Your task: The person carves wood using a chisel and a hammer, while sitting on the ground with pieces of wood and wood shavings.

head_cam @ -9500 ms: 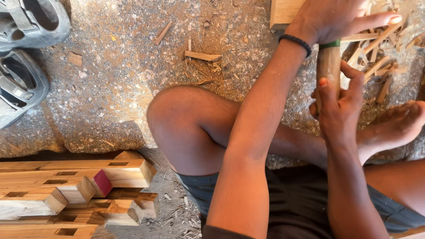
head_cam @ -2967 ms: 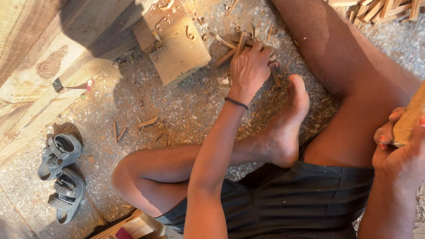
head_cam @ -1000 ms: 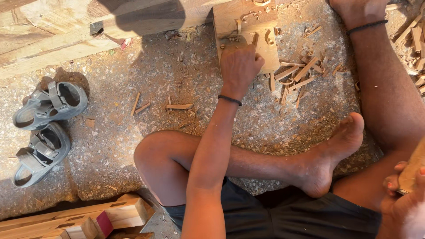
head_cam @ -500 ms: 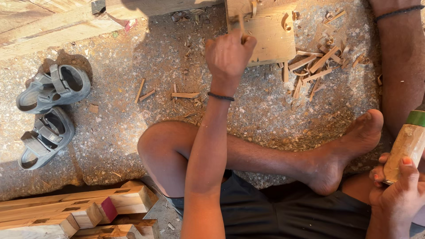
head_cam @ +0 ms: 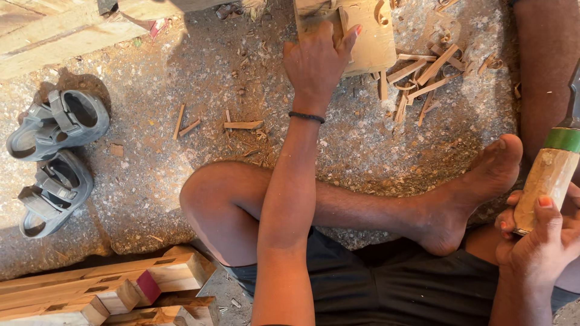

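Left hand [head_cam: 317, 57] reaches far forward, fingers curled onto a wooden block [head_cam: 356, 33]. Right hand [head_cam: 541, 238], near the lap, grips an upright wooden-handled chisel [head_cam: 553, 172], well apart.

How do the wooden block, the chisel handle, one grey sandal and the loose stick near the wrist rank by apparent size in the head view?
1. Grey sandal and wooden block: alike; block cut off by frame
2. Chisel handle, nearer the camera
3. Loose stick
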